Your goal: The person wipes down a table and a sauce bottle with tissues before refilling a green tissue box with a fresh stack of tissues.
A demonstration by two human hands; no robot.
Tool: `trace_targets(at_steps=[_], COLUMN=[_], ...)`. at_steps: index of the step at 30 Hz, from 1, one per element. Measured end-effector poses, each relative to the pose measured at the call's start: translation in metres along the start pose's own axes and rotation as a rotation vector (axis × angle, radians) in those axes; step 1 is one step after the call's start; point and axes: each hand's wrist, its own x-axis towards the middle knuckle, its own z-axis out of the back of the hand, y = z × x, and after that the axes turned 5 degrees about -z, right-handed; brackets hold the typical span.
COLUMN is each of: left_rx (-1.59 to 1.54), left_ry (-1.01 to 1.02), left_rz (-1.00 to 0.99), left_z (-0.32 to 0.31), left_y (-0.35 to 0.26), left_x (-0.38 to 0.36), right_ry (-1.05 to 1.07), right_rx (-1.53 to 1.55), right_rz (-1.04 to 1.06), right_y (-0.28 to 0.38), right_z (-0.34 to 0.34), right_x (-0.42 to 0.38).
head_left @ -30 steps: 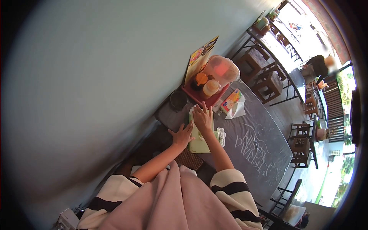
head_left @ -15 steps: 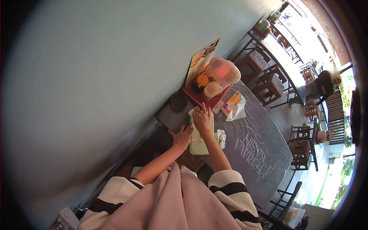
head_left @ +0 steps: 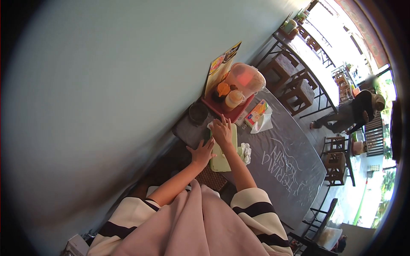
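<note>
A pale green lidded box (head_left: pixel 221 164) lies on the dark table in front of me. My left hand (head_left: pixel 201 152) has its fingers spread, with the fingertips at the box's left edge. My right hand (head_left: pixel 222 133) reaches over the far part of the box, palm down, fingers apart and slightly bent. A bit of white tissue (head_left: pixel 209 125) shows beside its fingers; what lies under the palm is hidden. Against the box's right side sits a crumpled white tissue (head_left: pixel 244 153).
Beyond the box stand a red tray (head_left: pixel 232 114) with sauce bottles, a clear plastic container (head_left: pixel 247 79) and a menu card (head_left: pixel 218 64). Nearby are a tissue pack (head_left: pixel 259 113) and a dark round bowl (head_left: pixel 198 113). A wall rises at left. A person (head_left: pixel 356 109) bends among stools at right.
My right hand's fingers have drawn closer together and bent a little over the box. The left hand stays nearly still. The person at right has moved nearer into view.
</note>
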Motion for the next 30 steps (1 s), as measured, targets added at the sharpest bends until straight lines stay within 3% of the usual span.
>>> trace_targets(at_steps=[4,11,13,20,23,30], left_rx=[-0.029,-0.002,0.027,0.038,0.009,0.028], left_ry=[0.061,0.005,-0.030,0.054,0.020,-0.013], left_rz=[0.023,0.004,-0.018,0.022,0.018,-0.022], left_z=[0.004,0.002,-0.001,0.003,0.008,-0.001], left_y=[-0.001,-0.002,-0.002,-0.001,-0.006,0.000], left_x=[0.000,0.001,0.001,0.000,-0.002,0.000], right_ry=[-0.106,-0.047,-0.115,-0.033,-0.117,-0.057], right_rx=[0.158,0.051,-0.001,-0.010,0.143,0.117], right_rz=[0.075,0.140,0.175,0.028,0.093,0.116], right_y=[-0.007,-0.010,-0.013,0.005,-0.002,-0.007], right_z=[-0.012,0.005,0.008,-0.017,-0.005,0.008], right_x=[-0.016,-0.028,-0.020,-0.001,-0.026,-0.053])
